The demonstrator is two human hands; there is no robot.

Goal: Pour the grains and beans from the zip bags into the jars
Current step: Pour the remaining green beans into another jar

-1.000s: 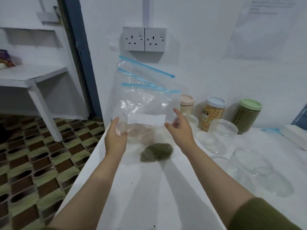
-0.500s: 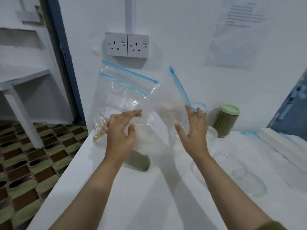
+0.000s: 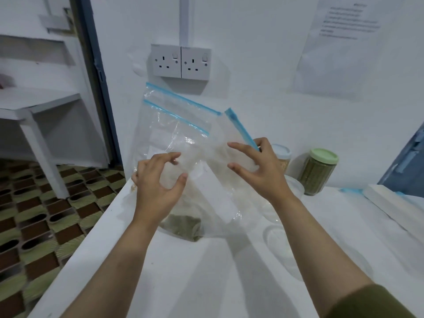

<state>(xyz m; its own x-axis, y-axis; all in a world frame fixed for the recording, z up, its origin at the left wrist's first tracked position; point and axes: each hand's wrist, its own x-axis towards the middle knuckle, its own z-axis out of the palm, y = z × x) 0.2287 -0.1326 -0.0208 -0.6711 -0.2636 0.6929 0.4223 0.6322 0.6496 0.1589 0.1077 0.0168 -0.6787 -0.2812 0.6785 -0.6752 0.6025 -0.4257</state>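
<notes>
My right hand (image 3: 259, 171) grips a clear zip bag of pale grains (image 3: 220, 154), lifted and tilted, its blue zip strip pointing up and left. My left hand (image 3: 158, 189) hovers at the bag's lower left with fingers loosely curled, thumb apart from the fingertips, gripping nothing. Two more zip bags (image 3: 174, 120) lean against the wall behind. One bag holds green beans (image 3: 183, 226) at its bottom, lying on the white table (image 3: 183, 283). A filled jar with a green lid (image 3: 320, 173) and a pale-lidded jar (image 3: 281, 157) stand by the wall. An empty clear jar (image 3: 294, 187) is partly hidden by my right wrist.
A clear lid or jar (image 3: 282, 239) lies on the table under my right forearm. A white box (image 3: 394, 203) sits at the far right. The table's left edge drops to a patterned floor (image 3: 34, 226). A double socket (image 3: 181, 63) is on the wall.
My right hand has pulled one bag away from the stack and closed around it. My left hand let go of the leaning bags and moved toward the lifted bag.
</notes>
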